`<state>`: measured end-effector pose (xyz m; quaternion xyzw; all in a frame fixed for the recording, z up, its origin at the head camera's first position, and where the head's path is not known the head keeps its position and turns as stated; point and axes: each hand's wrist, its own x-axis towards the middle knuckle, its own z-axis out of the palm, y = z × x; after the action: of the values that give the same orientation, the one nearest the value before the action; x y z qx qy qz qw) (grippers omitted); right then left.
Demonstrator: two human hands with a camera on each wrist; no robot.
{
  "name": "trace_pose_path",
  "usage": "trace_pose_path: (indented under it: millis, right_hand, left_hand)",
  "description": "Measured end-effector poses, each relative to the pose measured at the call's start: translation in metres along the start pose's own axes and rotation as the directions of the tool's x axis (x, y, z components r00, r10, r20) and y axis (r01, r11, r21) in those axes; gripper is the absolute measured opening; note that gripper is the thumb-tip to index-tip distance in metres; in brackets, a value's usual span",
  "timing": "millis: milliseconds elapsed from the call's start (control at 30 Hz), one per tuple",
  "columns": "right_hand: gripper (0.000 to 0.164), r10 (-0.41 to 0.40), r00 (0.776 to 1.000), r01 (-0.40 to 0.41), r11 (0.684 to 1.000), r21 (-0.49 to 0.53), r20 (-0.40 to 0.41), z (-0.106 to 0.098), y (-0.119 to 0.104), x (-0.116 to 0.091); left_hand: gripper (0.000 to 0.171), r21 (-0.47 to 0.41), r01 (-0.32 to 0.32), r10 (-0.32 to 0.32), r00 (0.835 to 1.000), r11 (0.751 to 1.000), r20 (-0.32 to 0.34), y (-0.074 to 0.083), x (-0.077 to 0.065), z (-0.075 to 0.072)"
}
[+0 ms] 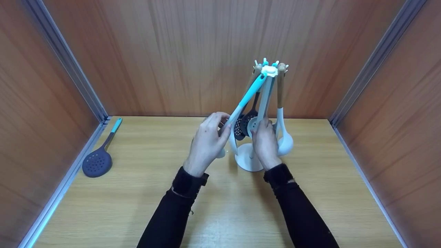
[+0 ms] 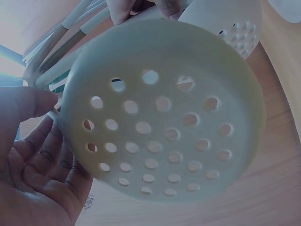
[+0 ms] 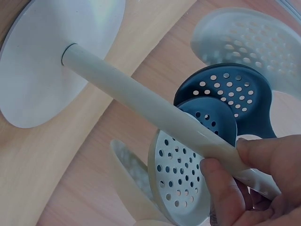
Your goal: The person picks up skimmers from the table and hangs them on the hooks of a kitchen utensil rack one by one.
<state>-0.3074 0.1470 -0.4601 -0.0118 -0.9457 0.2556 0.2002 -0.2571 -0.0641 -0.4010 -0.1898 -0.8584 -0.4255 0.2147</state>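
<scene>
My left hand (image 1: pixel 206 141) pinches a pale skimmer (image 2: pixel 186 143) with a turquoise handle (image 1: pixel 253 90), near where its neck meets the round perforated head. The handle slants up to the hooked top (image 1: pixel 269 70) of a white utensil stand, its upper end right at the hooks. My right hand (image 1: pixel 266 143) grips the stand's pole (image 3: pixel 131 96) partway up, thumb and fingers around it. Dark perforated skimmers (image 3: pixel 223 89) and a pale one (image 3: pixel 181 176) hang beside the pole. On the right side hangs a white ladle (image 1: pixel 285 144) with a wooden handle.
The stand's round white base (image 1: pixel 248 162) rests on the light wood table (image 1: pixel 155 213). A dark skimmer (image 1: pixel 97 162) with a turquoise handle lies at the far left, close to the left wall. Wood-grain panels (image 1: pixel 193 58) close off the back and both sides.
</scene>
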Motion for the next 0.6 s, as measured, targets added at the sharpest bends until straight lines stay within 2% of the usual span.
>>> trace_pose_path:
  millis: [267,500,600]
  right_hand:
    - [0.059,-0.01,1.0,0.01,1.0,-0.003,-0.003,-0.0004,0.001,0.0001]
    - [0.057,-0.068,0.997,0.069,0.997,0.022,-0.047,-0.0007,0.0031,-0.0017]
    - [0.057,-0.057,0.998,0.058,0.998,0.038,-0.026,-0.0024,0.0032,-0.0009]
  left_hand:
    - [0.024,-0.002,0.011,-0.011,1.0,1.0,0.013,-0.0007,0.0015,0.0025]
    - [0.025,-0.015,0.014,-0.013,0.999,1.0,0.035,-0.0019,0.0029,0.0066]
    - [0.026,-0.013,0.018,-0.017,0.999,1.0,0.042,-0.0025,0.0038,0.0085]
